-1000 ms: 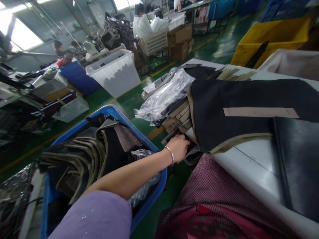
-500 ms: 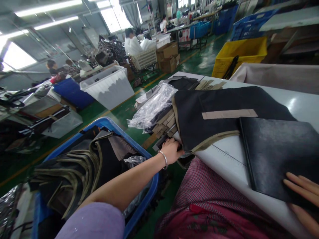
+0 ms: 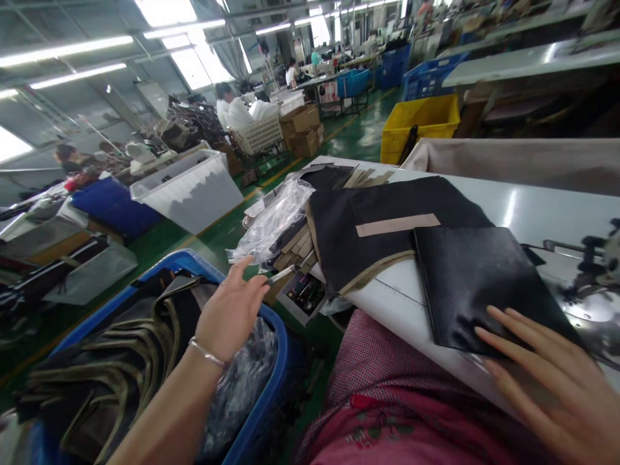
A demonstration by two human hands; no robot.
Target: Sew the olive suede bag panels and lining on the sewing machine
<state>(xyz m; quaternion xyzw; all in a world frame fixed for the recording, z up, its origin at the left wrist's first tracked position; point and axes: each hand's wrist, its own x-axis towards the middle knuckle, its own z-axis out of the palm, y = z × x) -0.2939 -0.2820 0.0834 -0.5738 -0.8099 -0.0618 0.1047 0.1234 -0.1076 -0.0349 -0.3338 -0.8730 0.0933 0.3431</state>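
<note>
left hand (image 3: 231,312): pinching small tool (image 3: 281,275) over blue bin (image 3: 271,381). right hand (image 3: 547,381): fingers spread flat on black panel (image 3: 479,284); sewing not begun.

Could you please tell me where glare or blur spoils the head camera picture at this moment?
In the head view, the ceiling strip lights burn out to white; the white table carries a bright sheen; the right hand, flat on the black leather piece, is soft at the edge; the left hand with its small tool is slightly smeared.
</note>
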